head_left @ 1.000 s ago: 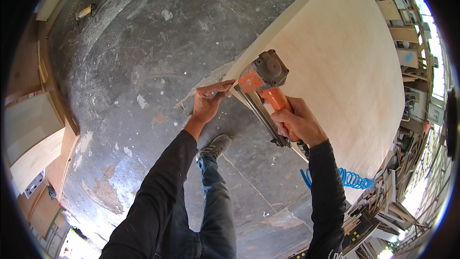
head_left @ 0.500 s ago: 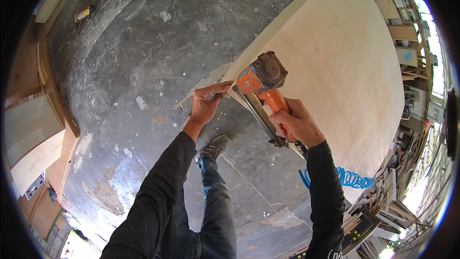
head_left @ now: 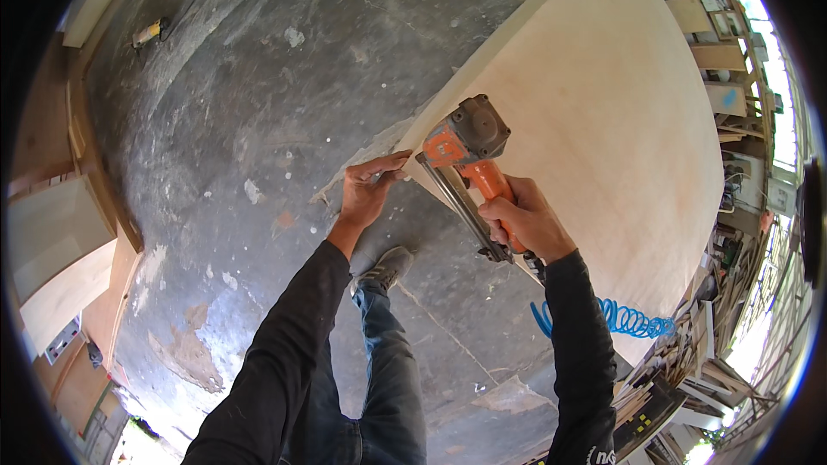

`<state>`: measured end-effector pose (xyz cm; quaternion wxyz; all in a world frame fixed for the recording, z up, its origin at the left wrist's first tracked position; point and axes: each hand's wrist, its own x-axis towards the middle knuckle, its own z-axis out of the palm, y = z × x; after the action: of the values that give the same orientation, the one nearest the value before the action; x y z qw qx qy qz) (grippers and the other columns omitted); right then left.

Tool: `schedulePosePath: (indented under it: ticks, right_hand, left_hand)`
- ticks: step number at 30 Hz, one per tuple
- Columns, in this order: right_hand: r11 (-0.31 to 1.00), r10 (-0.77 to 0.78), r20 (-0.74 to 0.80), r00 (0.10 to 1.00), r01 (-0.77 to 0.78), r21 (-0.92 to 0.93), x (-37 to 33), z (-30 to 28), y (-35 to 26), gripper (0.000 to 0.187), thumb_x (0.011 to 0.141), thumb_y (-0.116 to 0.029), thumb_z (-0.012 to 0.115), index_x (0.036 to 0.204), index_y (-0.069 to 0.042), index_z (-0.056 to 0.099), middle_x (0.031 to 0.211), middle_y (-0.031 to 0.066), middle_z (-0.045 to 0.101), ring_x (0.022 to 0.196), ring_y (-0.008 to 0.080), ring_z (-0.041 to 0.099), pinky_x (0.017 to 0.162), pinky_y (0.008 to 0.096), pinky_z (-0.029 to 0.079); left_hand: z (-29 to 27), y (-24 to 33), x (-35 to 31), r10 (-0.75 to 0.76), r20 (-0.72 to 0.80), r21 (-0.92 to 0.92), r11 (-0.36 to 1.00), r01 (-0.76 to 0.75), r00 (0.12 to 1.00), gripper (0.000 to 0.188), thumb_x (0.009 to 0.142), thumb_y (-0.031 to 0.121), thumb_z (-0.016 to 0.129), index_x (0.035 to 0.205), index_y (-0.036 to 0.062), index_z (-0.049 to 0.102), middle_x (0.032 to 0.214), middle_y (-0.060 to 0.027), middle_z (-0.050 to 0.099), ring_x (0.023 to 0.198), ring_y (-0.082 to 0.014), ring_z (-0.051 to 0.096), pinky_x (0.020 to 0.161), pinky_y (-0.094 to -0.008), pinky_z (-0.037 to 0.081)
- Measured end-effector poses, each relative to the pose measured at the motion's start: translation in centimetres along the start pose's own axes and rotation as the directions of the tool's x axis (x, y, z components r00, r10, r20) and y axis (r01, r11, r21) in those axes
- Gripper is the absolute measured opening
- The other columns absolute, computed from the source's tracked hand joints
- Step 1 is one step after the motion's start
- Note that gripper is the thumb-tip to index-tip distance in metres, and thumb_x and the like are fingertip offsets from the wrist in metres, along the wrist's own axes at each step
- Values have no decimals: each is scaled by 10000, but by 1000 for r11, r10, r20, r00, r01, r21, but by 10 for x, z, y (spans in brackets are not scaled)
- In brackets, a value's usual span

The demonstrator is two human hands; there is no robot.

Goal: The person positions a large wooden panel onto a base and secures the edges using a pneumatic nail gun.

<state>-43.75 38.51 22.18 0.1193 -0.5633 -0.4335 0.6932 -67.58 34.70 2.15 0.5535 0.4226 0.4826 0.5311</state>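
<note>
An orange nail gun [head_left: 489,179] with a dark grey head is gripped by its handle in my right hand [head_left: 535,217]. Its nose and slanted metal magazine lie along the near edge of a large pale wooden panel [head_left: 594,120]. At the panel's near left corner, my left hand [head_left: 365,190] has its thumb and forefinger closed on the edge, just left of the nose. The fingertips partly cover that corner. From the handle's lower end a hose fitting runs toward a coiled blue air hose [head_left: 636,320], partly hidden behind my right forearm.
Concrete floor [head_left: 258,120] with cracks and paint spots surrounds my feet. A yellow tool [head_left: 148,32] lies far left. Wooden boxes [head_left: 65,232] stand along the left side. Stacked boards and offcuts [head_left: 719,56] line the right, with loose wood strips [head_left: 702,362] at lower right.
The nail gun and both hands appear shifted very slightly left in the picture, along with a small shift of the whole view. The grips look the same.
</note>
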Motion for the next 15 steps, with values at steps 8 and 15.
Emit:
schedulePosePath:
  ticks: [8,15]
  right_hand:
    - [976,-182,-252,950,144,-162,-89,27,73,388,872,-155,709,1237,-42,641,709,51,613,623,213,606,622,324,512]
    - [801,21,-360,933,-231,-552,-225,110,158,631,861,-378,710,1455,-256,535,997,211,734,923,443,692,802,524,553]
  left_hand:
    - [12,25,3,-68,32,260,964,57,997,272,929,-3,668,1198,-14,710,1219,-115,739,1081,-168,684,968,-326,524]
    - [-13,-5,11,-75,73,318,947,48,994,395,887,132,686,1259,0,661,1184,-92,701,1036,-167,652,875,-356,514]
